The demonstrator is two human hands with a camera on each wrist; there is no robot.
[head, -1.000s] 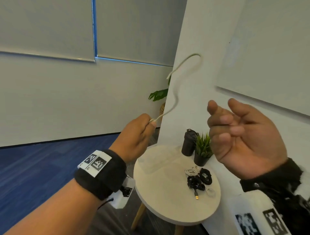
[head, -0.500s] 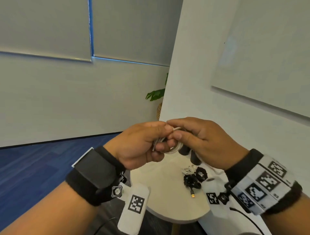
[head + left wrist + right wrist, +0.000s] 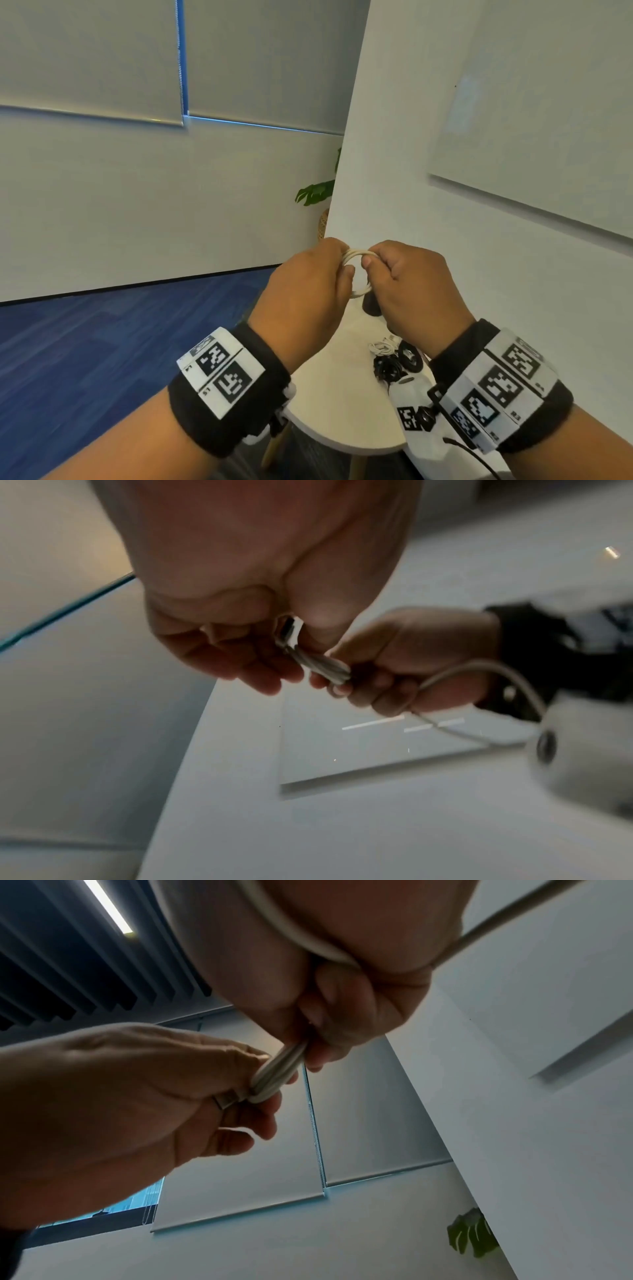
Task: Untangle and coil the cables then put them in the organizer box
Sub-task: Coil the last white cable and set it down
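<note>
A white cable (image 3: 359, 255) is wound into a small coil of several loops, held in the air above the round table (image 3: 339, 394). My left hand (image 3: 339, 267) pinches the coil's left side, with a metal plug (image 3: 224, 1099) tucked against its fingers. My right hand (image 3: 371, 265) grips the coil's right side. The bundled strands (image 3: 325, 666) run between both hands, and a loose strand (image 3: 486, 669) loops back past the right wrist. On the table lie a white cable bundle (image 3: 382, 347) and black coiled cables (image 3: 394, 366). No organizer box is in view.
The small round table stands against a white wall with a whiteboard (image 3: 534, 137) on it. A dark object (image 3: 371, 306) sits behind my hands. A leafy plant (image 3: 317, 193) pokes out past the wall corner. Blue carpet (image 3: 102, 342) covers the floor to the left.
One second ago the cable's free end swung up in the air from my left hand, with my right hand apart. Both hands came together, and now each holds one side of the coil.
</note>
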